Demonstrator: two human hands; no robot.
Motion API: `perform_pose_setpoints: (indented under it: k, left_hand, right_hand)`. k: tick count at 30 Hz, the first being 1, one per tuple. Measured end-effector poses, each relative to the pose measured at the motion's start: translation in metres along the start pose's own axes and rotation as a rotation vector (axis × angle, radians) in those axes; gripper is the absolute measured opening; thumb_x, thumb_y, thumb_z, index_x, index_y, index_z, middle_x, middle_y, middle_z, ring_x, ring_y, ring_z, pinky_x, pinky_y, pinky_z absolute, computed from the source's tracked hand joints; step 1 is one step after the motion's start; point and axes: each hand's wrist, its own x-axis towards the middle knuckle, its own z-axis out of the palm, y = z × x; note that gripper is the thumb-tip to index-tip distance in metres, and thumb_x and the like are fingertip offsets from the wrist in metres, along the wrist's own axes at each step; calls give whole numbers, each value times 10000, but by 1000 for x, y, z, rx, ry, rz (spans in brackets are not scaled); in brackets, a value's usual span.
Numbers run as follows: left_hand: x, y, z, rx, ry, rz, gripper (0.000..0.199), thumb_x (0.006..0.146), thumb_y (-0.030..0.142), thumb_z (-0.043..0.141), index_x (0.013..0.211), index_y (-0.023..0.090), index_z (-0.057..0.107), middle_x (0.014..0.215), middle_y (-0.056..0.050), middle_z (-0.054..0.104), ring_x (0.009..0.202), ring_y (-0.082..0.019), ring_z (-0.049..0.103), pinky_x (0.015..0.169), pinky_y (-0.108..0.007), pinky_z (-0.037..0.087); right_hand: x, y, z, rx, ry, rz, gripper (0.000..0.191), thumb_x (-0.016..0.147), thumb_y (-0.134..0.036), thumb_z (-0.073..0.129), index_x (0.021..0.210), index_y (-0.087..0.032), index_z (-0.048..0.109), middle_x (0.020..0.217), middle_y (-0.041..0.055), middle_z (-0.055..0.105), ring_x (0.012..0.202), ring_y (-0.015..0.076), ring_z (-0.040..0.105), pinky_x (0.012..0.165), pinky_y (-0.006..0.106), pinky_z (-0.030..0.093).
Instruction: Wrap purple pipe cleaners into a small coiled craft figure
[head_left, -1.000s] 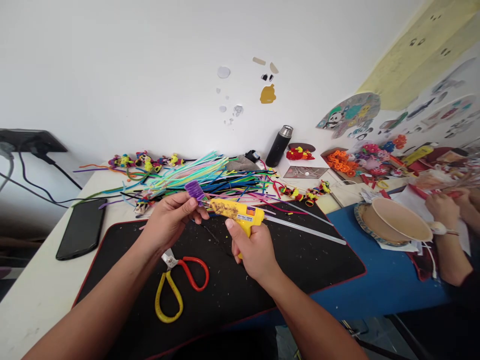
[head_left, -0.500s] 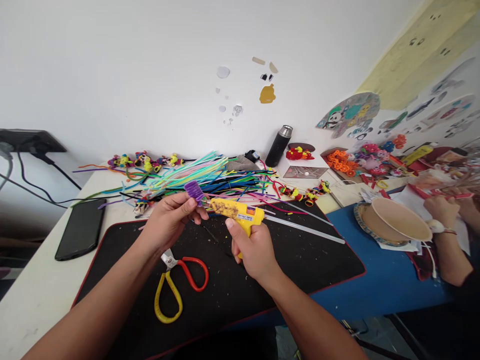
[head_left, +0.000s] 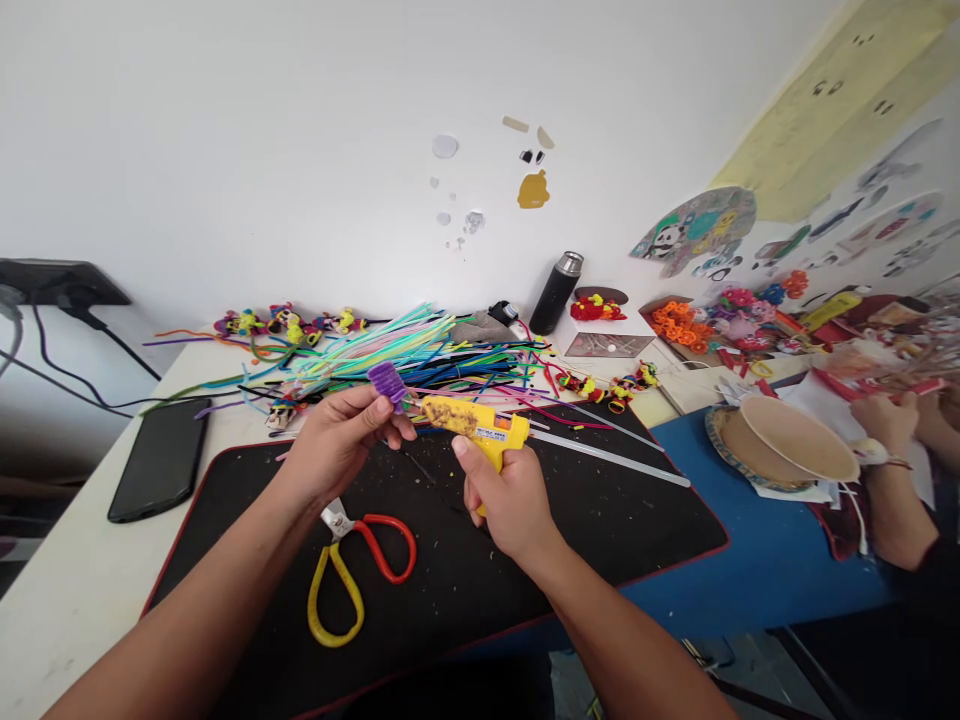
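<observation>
Between the thumb and fingers of my left hand point(head_left: 349, 430) is a fuzzy purple piece of pipe cleaner point(head_left: 386, 385), with a bit of green beside its lower end. My right hand point(head_left: 506, 495) is wrapped round the handle of a yellow glue gun point(head_left: 469, 425). The gun points left and its nozzle meets or nearly meets the purple piece; exact contact is hidden. A clear glue stick point(head_left: 607, 457) extends from the gun's back. Below my left hand, scissors point(head_left: 360, 570) with one yellow and one red handle lie on the black mat point(head_left: 592, 540).
Many loose pipe cleaners point(head_left: 390, 345) lie along the back, with small colourful figures point(head_left: 289, 322) behind. A black flask point(head_left: 557, 293) and white box point(head_left: 609, 330) stand against the wall. At left is a phone point(head_left: 159, 460). Another person's hand point(head_left: 889, 420) is at right, near a bowl point(head_left: 799, 435).
Both hands hold almost the same pose, with the purple piece and glue gun together as before. The view has shifted very slightly.
</observation>
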Motion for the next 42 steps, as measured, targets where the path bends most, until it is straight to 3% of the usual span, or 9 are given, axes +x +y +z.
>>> perform_pose_setpoints:
  k: [42]
  left_hand:
    - [0,2,1,29,4,4,386,706,522,947,724,155,826,665,-106,780,539,-153,653,528,-222,524]
  right_hand:
    - [1,0,-2,11,-6,-3,607,861,-661,685,487,-237,463,340,-37,428,294,86,387,348,222,313]
